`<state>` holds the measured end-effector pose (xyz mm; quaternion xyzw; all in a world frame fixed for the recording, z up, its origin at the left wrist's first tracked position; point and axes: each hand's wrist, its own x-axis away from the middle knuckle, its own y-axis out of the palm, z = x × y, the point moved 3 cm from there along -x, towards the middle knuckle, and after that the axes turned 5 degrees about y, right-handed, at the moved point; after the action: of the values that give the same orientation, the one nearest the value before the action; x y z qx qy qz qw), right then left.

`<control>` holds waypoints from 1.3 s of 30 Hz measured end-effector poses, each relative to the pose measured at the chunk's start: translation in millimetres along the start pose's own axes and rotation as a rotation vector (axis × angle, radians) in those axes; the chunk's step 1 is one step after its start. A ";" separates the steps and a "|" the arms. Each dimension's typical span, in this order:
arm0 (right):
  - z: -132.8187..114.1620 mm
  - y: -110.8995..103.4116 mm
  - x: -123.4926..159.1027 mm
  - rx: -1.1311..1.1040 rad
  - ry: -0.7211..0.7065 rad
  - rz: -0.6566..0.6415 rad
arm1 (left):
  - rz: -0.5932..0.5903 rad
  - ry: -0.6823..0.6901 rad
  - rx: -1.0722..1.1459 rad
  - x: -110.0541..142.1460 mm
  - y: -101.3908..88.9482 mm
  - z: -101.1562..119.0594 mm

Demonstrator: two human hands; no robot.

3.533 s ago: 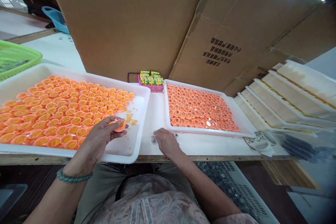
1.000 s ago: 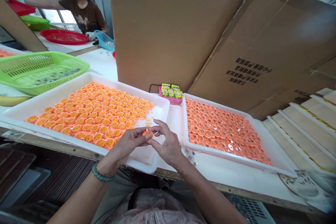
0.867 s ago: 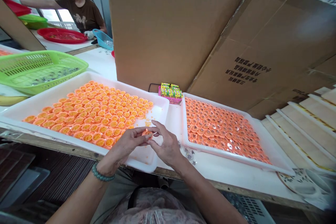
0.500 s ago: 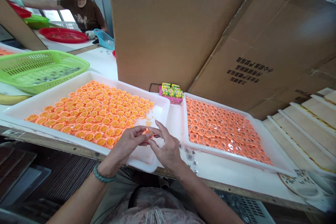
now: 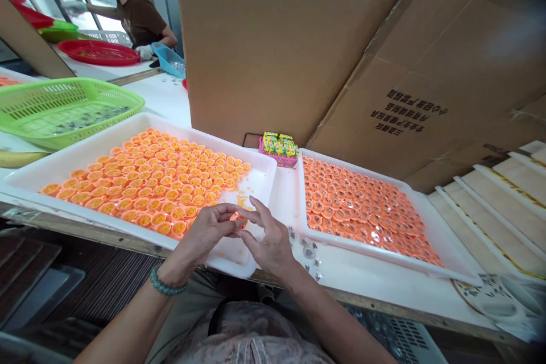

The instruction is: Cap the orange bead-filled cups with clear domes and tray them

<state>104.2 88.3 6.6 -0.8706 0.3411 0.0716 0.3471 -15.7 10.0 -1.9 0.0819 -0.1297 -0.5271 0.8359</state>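
Over the right end of the left white tray [image 5: 261, 179], my left hand [image 5: 203, 234] pinches a small round orange cup-like piece [image 5: 239, 219]. My right hand [image 5: 273, 242] meets it from the other side, thumb and index finger closed around the piece's edge; the fingers partly hide it. Rows of orange pieces with yellow centres [image 5: 157, 176] fill most of this tray, and loose yellow bits [image 5: 244, 196] lie on its bare end. To the right, another white tray [image 5: 458, 274] holds many orange pieces with dark centres and shiny clear tops [image 5: 362, 210].
A green basket [image 5: 123, 94] with small clear parts stands at left, near a banana [image 5: 21, 158]. Cardboard [image 5: 273, 45] walls the back, behind a pink basket [image 5: 279, 160] of small yellow-green packs. Clear parts [image 5: 309, 250] lie between the trays. A mug [image 5: 507, 296] is at right. A co-worker [image 5: 145, 17] sits beyond.
My hands stay almost in place, with slight finger movement around the orange piece. The co-worker's outstretched arm has drawn in, and the head has shifted left.
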 end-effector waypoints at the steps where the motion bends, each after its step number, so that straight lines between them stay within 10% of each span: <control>1: 0.9 1.2 1.0 0.005 -0.007 0.000 | -0.003 0.003 -0.004 0.0 0.8 0.5; 12: 10.6 -18.0 -11.4 -0.334 0.184 -0.111 | -0.023 0.015 -0.025 -2.9 3.9 0.6; 27: -0.4 0.8 -1.0 0.228 -0.104 0.103 | 0.080 -0.023 0.045 -3.8 6.1 1.6; 39: -3.8 -7.9 -16.6 -0.005 0.027 0.032 | -0.005 -0.003 0.000 -3.3 1.5 -1.6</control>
<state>96.2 99.0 19.9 -0.8667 0.3594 0.0664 0.3394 -15.2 13.7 -3.5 0.0817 -0.1306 -0.5294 0.8343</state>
